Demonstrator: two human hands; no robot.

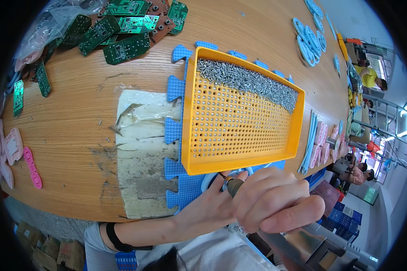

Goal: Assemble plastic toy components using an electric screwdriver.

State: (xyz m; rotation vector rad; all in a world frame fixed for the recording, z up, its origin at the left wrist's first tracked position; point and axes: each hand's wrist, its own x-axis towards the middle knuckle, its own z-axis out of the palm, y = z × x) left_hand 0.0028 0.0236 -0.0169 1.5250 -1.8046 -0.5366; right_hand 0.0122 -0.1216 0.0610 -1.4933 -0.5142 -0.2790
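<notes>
My right hand (pixel 276 198) is closed round a screwdriver with a knurled collar (pixel 234 185). Its thin dark bit points toward the near edge of the yellow screw tray (pixel 244 165). Low beside that edge, my left hand (pixel 212 201) grips a light-blue plastic part (pixel 205 183), its fingers partly hidden by the right hand and the tool. Small silver screws (pixel 248 81) are heaped along the tray's far side, and many sit in the holes of its perforated floor. A blue foam mat (pixel 188 187) lies under the tray and the hands.
Green circuit boards (pixel 126 49) pile up at the far left beside clear plastic bags (pixel 45 31). Pink plastic parts (pixel 13 147) lie at the left edge. Light-blue rings (pixel 309 40), blue strips (pixel 308 142) and more pink parts (pixel 320 137) are on the right. Several people work in the background.
</notes>
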